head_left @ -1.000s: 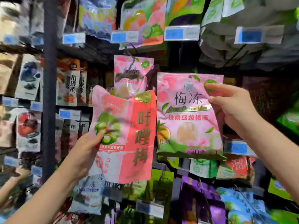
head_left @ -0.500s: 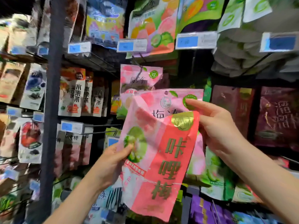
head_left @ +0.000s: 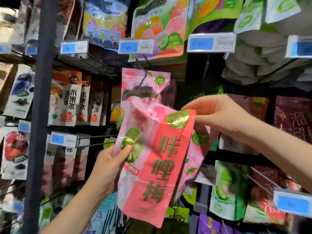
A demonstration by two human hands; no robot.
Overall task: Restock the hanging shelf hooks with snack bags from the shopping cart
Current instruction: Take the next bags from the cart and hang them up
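Just below the hanging pink plum-jelly bag, the left hand grips the red-and-pink plum snack bag by its left edge, thumb on the printed lime. The right hand pinches the top of a second pink jelly bag tucked behind it. The likely trouble is the overlap. With the front bag covering the rear one's hang hole, the wire hook above the hanging bag could be missed, or catch the wrong bag and mix products on one peg. The glossy film could also slip from an edge-only grip. A second ago the two held bags were side by side below that hanging bag; now they are stacked.
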